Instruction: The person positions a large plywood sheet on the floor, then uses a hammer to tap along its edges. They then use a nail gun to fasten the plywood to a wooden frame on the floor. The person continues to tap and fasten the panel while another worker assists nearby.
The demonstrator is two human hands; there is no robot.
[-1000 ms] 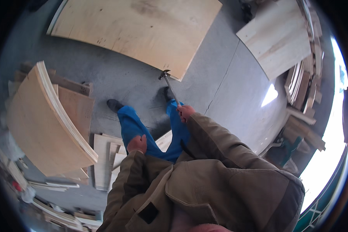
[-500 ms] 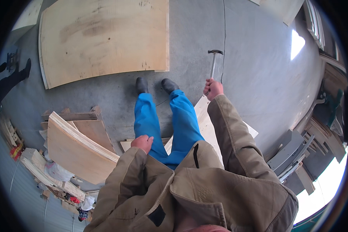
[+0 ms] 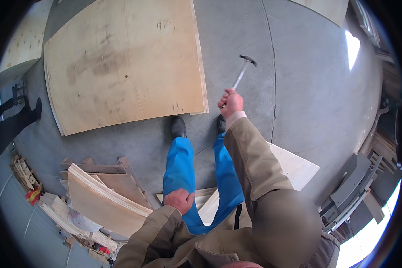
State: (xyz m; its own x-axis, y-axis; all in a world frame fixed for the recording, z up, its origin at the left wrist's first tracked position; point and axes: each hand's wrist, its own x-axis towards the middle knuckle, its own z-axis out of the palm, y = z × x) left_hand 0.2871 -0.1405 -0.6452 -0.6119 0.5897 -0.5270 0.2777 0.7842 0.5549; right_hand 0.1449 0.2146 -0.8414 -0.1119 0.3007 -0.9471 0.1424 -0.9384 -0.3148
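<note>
A hammer (image 3: 241,75) with a dark head and a pale handle is in my right hand (image 3: 231,103). My fingers wrap its lower handle, and the head points away from me above the floor. Left of it, apart from the hammer, lies a large stack of plywood sheets (image 3: 134,67), its near edge by my boots. My left hand (image 3: 179,201) is curled closed in front of my blue trouser leg (image 3: 178,165). Its fingertips are turned under, so I cannot make out whether anything is in it.
Plywood sheets lean on a wooden pallet (image 3: 94,167) at my left. A pale board (image 3: 295,166) lies on the floor at right. Grey metal parts (image 3: 350,183) stand farther right. Another person's dark-clad leg (image 3: 13,127) shows at the far left.
My right hand has moved left with the hammer, whose head now tilts to the right. The plywood stack sits lower in view, closer to me. My left hand stays closed by my leg.
</note>
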